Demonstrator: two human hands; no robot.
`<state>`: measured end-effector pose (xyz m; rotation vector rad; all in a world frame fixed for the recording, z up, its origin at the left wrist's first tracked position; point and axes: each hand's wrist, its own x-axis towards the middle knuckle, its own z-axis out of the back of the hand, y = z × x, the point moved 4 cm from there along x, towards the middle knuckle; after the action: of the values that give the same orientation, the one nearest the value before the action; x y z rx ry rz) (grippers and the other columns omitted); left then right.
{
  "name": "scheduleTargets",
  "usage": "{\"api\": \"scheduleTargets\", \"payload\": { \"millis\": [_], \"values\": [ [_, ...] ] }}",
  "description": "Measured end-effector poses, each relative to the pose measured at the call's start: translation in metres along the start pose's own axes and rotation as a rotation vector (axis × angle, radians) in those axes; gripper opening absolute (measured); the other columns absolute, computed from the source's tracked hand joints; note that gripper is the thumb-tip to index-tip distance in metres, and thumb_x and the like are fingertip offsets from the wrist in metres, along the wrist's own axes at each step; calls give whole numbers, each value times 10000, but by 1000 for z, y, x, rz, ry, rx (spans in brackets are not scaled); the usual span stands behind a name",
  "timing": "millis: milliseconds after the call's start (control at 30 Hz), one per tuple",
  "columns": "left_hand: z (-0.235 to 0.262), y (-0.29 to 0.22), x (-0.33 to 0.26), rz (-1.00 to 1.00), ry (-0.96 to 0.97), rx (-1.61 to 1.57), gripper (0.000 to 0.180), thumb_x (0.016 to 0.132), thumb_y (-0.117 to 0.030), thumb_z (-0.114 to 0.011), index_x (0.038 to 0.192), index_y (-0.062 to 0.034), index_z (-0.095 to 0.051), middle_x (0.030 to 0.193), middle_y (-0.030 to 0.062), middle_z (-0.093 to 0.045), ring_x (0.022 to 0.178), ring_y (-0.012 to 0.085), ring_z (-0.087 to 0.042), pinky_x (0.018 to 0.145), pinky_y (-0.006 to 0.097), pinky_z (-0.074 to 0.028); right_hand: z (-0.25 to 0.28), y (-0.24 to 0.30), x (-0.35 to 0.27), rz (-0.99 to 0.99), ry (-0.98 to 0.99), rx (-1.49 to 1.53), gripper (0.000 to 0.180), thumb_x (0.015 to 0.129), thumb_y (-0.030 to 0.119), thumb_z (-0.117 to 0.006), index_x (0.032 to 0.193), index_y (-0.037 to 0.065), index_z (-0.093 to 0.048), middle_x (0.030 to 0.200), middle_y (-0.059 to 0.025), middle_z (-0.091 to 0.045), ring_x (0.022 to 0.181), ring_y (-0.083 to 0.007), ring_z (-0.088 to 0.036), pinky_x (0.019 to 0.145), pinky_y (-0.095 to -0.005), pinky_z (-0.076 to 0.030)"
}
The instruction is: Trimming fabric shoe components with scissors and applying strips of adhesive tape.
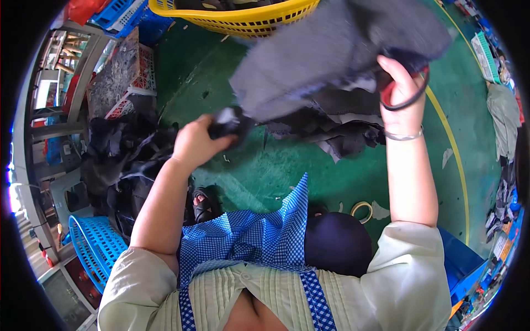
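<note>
A large piece of dark grey fabric [331,60] is lifted in front of me, its far part blurred. My right hand [406,96] is closed on its right end, thumb pointing up. Round that hand sits a black loop with a red inner rim [411,99], shaped like a scissors handle; its blades, if any, are hidden. My left hand [196,140] pinches a dark, bunched piece of fabric [229,124] at the grey piece's left corner. Motion blur hides whether the two are joined. Beneath, more dark fabric pieces [348,129] hang or lie in a heap.
A yellow basket [237,19] stands at the far side of the green floor [265,182]. Dark fabric is piled [118,149] to my left, near a blue basket [96,248]. At right lie a tape roll [361,212] and a blue bin [464,265].
</note>
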<state>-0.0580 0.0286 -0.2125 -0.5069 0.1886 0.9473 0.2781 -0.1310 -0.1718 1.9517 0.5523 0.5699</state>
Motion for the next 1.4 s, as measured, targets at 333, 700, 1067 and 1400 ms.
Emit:
{"api": "scheduleTargets", "payload": {
  "millis": [333,700,1067,1400],
  "values": [
    [-99,-88,40,-329,130,1,315,732,-311,-695,899,-50,-634,809,165,-667,779,353,-645,720,438,-513,196,-35,-63,21,-579,-826,298,830,276,-734,768,49,-551,630,35,-490,545,-89,-425,537,-256,-397],
    [-94,-67,17,-309,66,-180,403,681,-275,-766,953,-8,-634,809,193,-652,775,344,-649,696,386,-516,44,-109,-195,-1185,641,-386,521,948,539,-417,922,39,-561,755,-33,-544,633,-111,-518,588,-256,-440],
    [-37,-87,-39,-369,-552,-240,185,814,-175,-648,779,-49,-517,704,129,-527,645,329,-551,570,400,-449,-72,-97,-163,-1224,424,360,480,925,501,-508,1175,94,-560,936,-65,-669,763,-184,-661,619,-282,-510],
    [38,-63,-76,-750,-837,-95,799,525,-193,-843,1213,9,-489,1255,211,-477,1120,360,-496,932,450,-412,-109,-6,-53,-286,217,48,96,735,71,-639,796,42,-572,718,-9,-560,620,-102,-520,585,-268,-434]
  ]
}}
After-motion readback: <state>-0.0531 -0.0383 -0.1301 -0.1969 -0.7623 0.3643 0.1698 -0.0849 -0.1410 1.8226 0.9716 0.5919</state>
